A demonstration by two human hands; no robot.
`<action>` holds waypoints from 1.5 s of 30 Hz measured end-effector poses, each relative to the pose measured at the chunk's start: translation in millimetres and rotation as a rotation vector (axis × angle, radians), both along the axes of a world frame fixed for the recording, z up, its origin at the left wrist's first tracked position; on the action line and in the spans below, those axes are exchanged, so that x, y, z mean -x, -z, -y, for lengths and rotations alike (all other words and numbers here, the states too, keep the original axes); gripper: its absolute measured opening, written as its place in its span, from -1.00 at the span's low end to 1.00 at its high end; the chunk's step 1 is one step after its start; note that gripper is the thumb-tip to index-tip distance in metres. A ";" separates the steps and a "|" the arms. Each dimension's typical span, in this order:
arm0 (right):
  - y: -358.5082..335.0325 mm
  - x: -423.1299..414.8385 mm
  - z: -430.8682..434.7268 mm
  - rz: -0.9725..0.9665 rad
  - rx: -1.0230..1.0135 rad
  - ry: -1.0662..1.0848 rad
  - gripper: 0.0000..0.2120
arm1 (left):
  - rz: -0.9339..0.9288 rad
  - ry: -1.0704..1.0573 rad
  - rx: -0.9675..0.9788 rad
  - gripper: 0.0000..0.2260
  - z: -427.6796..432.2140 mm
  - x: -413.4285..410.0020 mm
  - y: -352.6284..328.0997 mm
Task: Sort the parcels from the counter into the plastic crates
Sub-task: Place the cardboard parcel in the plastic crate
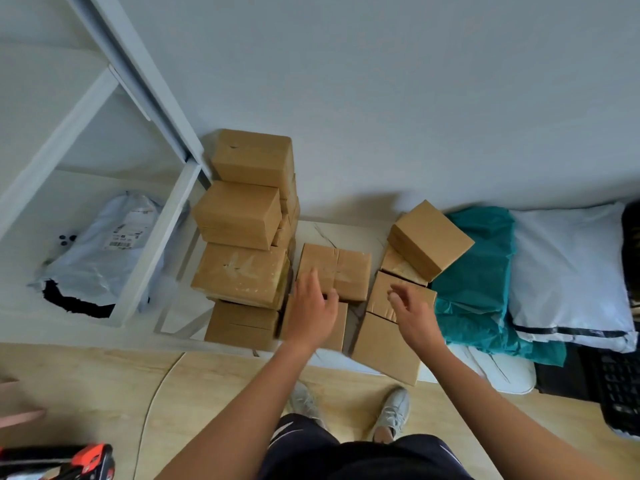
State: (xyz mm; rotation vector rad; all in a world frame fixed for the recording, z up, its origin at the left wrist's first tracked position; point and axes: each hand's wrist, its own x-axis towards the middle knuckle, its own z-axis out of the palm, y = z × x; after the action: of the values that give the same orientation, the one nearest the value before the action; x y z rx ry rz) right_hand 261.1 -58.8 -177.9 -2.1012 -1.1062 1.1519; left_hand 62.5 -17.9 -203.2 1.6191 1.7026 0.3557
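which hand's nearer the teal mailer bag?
Right. The right hand is over a brown box just left of the teal mailer bag; the left hand is farther left, over the flat taped box.

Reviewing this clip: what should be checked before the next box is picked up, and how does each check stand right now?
1. Empty left hand: ok, it holds nothing, over the taped box.
2. Empty right hand: ok, fingers loose above a small box.
3. Free top on the taped box: ok, nothing lies on it.
4. Stable tilted box: not ok, it sits askew on the box below and may slide.
5. Steady tall stack: cannot tell; its boxes sit offset.
6. Crate within reach: cannot tell; a dark latticed thing at the right edge may be one.
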 end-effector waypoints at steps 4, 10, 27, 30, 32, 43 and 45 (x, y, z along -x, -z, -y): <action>12.6 36.5 -56.9 -0.008 0.178 -0.060 -0.60 | 0.006 -0.111 0.247 -0.31 -44.2 9.4 0.6; 19.7 45.2 -85.7 -0.086 0.276 0.085 -0.59 | 0.087 -0.235 0.406 -0.40 -66.8 -2.7 -7.6; -143.2 6.9 -40.9 -0.285 -0.558 0.317 -0.72 | 0.436 -0.333 -0.443 -0.67 -27.6 -22.6 -170.2; -168.0 -5.8 -25.0 -0.350 -0.700 0.268 -0.76 | 0.534 -0.319 -0.584 -0.69 -13.8 -29.6 -194.5; -178.7 -17.3 -18.9 -0.419 -0.714 0.196 -0.72 | 0.566 -0.305 -0.616 -0.72 -8.2 -34.0 -203.0; -179.0 -45.6 -19.0 -0.942 -0.503 0.157 -0.10 | 0.735 -0.168 -0.519 -0.51 -33.7 -36.6 -242.1; -171.9 -27.6 -17.2 -1.042 -0.525 0.151 -0.16 | 0.774 -0.071 -0.324 -0.33 -33.7 -44.2 -248.1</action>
State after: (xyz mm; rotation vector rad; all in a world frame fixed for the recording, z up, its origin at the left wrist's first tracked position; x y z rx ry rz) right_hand 288.7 -41.7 -6.0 -0.9195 -0.6086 1.4039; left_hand 106.7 15.8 44.9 1.3638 1.1346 1.1717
